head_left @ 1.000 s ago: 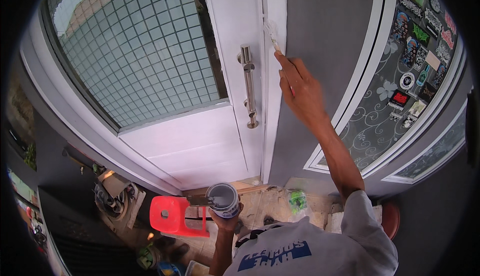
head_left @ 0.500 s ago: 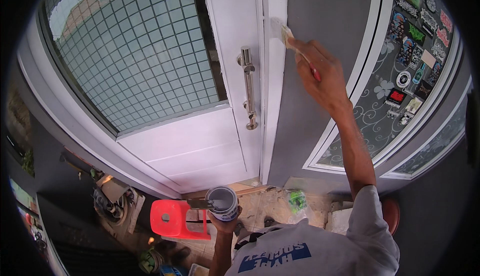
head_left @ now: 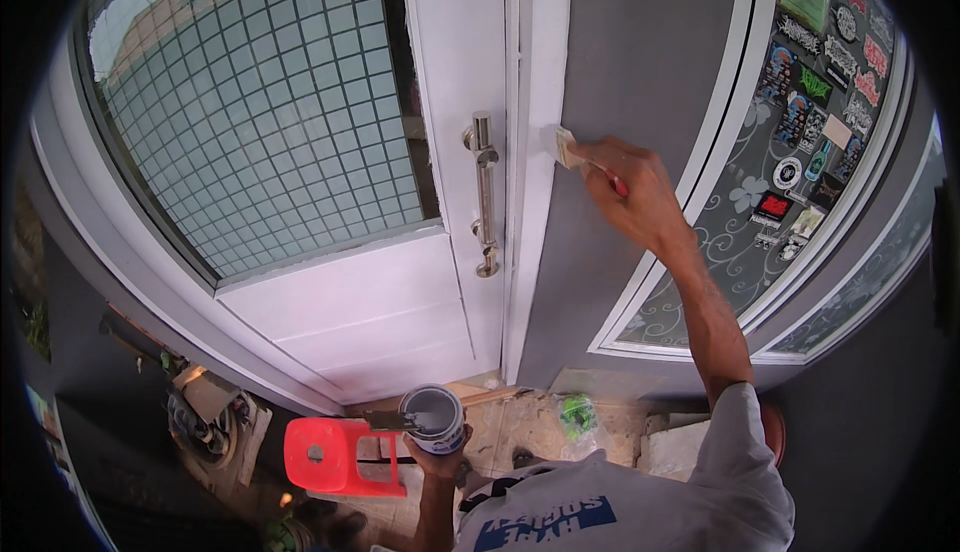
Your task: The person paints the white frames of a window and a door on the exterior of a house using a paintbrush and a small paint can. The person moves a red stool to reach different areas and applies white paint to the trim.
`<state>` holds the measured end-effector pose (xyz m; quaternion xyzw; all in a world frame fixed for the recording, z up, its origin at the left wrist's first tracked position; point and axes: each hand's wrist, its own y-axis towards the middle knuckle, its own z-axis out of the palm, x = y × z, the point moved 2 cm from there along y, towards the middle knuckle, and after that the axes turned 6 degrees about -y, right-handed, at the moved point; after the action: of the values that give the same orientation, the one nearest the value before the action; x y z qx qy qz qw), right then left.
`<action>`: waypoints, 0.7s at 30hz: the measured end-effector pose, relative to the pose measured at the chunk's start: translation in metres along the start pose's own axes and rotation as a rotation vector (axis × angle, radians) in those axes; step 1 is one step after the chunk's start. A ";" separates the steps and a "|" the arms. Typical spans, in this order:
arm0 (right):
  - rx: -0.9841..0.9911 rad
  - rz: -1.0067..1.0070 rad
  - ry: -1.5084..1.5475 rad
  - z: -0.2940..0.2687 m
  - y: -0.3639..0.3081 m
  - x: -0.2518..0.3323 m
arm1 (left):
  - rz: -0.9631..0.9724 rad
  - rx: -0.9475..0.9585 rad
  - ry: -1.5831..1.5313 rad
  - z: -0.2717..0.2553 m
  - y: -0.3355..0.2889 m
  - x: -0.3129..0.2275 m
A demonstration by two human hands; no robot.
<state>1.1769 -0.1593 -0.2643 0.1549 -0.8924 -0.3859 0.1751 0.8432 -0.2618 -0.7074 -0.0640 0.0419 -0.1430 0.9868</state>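
My right hand (head_left: 630, 192) is raised and grips a paintbrush (head_left: 572, 150) with a red handle. Its white bristles press against the white door frame strip (head_left: 540, 102) beside the grey wall (head_left: 640, 42). Low in the view, my left hand (head_left: 440, 457) holds a small paint can (head_left: 433, 418) from below. A second tool, dark and flat, lies across the can's rim. The white door (head_left: 380, 302) with a metal handle (head_left: 483, 192) stands just left of the brush.
A red plastic stool (head_left: 335, 455) stands on the floor beneath the can. The door's gridded glass pane (head_left: 260, 102) fills the upper left. A window covered in stickers (head_left: 810, 102) is at right. Clutter and a green bag (head_left: 575, 417) lie on the floor.
My right hand has drawn the brush down the frame strip, from near the top to level with the door handle. The left hand and can stay put.
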 end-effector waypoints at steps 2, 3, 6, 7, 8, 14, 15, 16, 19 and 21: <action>-0.123 0.008 0.019 -0.026 0.042 -0.001 | -0.019 0.034 0.003 -0.003 0.003 0.001; -0.199 -0.047 0.015 -0.035 0.055 0.002 | -0.028 0.067 0.005 -0.006 0.002 0.000; -0.416 -0.195 -0.032 -0.070 0.090 0.021 | -0.024 0.052 -0.083 -0.004 0.007 0.005; -0.454 -0.196 -0.053 -0.075 0.095 0.028 | -0.022 0.054 -0.064 -0.007 0.008 0.004; -0.492 -0.197 -0.074 -0.078 0.098 0.032 | -0.021 0.057 -0.044 -0.010 0.009 0.004; -0.048 -0.132 -0.210 -0.020 0.024 0.021 | -0.032 0.013 -0.050 -0.015 0.014 0.000; 0.075 -0.093 -0.184 -0.016 0.012 0.024 | -0.042 -0.007 -0.082 -0.012 0.010 -0.001; 0.104 -0.089 -0.143 -0.017 0.015 0.019 | -0.034 -0.009 -0.080 -0.016 0.014 -0.003; 0.101 -0.074 -0.026 -0.031 0.034 0.013 | -0.038 -0.033 -0.027 -0.023 0.020 -0.006; -0.034 -0.072 -0.001 -0.061 0.073 0.017 | -0.047 0.008 0.018 -0.019 0.025 -0.006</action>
<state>1.1778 -0.1573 -0.1672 0.1836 -0.8796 -0.4073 0.1633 0.8425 -0.2384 -0.7290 -0.0598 0.0485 -0.1667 0.9830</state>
